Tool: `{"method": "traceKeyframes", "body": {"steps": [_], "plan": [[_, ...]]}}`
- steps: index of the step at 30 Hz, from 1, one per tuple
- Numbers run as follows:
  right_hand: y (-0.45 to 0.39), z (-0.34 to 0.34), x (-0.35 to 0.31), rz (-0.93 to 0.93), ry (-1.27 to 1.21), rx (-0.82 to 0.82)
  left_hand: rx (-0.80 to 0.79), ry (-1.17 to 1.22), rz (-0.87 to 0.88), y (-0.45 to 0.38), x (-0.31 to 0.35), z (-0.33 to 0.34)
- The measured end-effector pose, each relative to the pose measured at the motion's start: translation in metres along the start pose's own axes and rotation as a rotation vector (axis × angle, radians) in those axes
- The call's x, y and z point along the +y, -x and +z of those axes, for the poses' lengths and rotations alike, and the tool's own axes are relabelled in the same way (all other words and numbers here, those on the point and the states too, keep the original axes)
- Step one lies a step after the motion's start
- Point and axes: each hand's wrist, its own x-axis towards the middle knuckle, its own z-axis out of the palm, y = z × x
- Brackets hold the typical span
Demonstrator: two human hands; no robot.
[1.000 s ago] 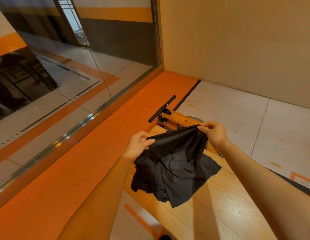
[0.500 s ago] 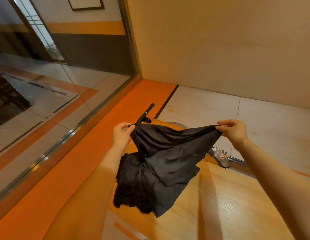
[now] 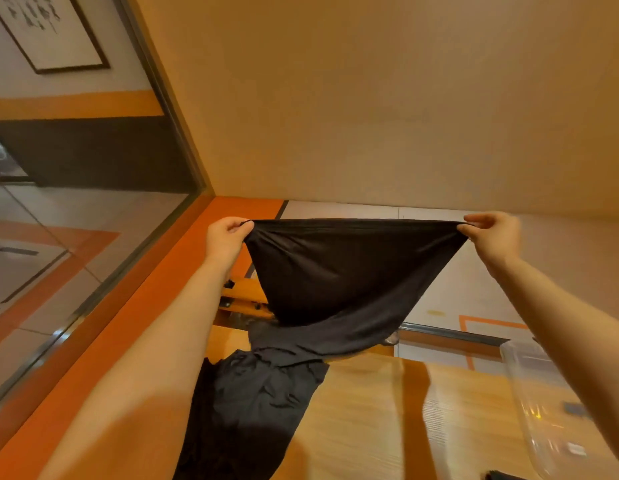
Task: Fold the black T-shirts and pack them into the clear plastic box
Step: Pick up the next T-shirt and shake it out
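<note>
1. Head view: the thin black T-shirt hangs unfolded above the light wooden table; the clear plastic box, at right, appears to hold no shirts, so folding and packing remain.
2. The left hand and right hand, raised wide apart, each pinch an end of its taut edge.

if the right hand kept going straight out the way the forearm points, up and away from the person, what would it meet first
Probably nothing near. The right hand, pinching one corner of the black T-shirt, points up and away over open tiled floor toward the tan wall. That wall looks first in line, though depth is unclear.
</note>
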Motion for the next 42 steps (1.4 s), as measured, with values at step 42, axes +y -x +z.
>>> {"method": "traceKeyframes", "body": {"steps": [42], "plan": [[0.267,-0.117,0.115,0.18,0.051,0.051,-0.436,0.149,-0.342,0.183,-0.124,-0.002]]}}
